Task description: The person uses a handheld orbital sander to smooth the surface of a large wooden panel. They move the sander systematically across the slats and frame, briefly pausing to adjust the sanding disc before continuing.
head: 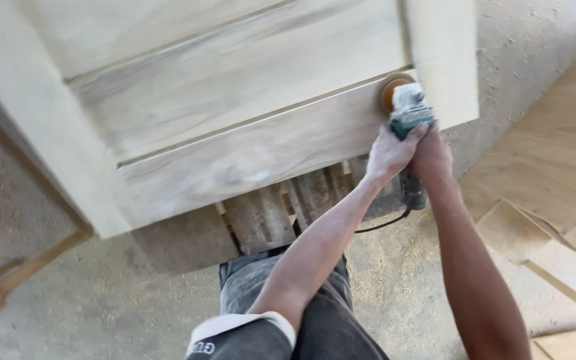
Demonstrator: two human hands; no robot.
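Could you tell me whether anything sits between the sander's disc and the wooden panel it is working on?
Nothing visible does. Both the left hand and right hand grip the sander, and its orange disc lies straight on the wooden panel.

Sawdust-covered floor [101, 307]. Rough wooden blocks [261, 217] stacked under the panel's edge. Loose wooden boards [555, 153] lie at right, a wooden frame piece [28, 263] at left. Black power cord [385, 223] hangs down.
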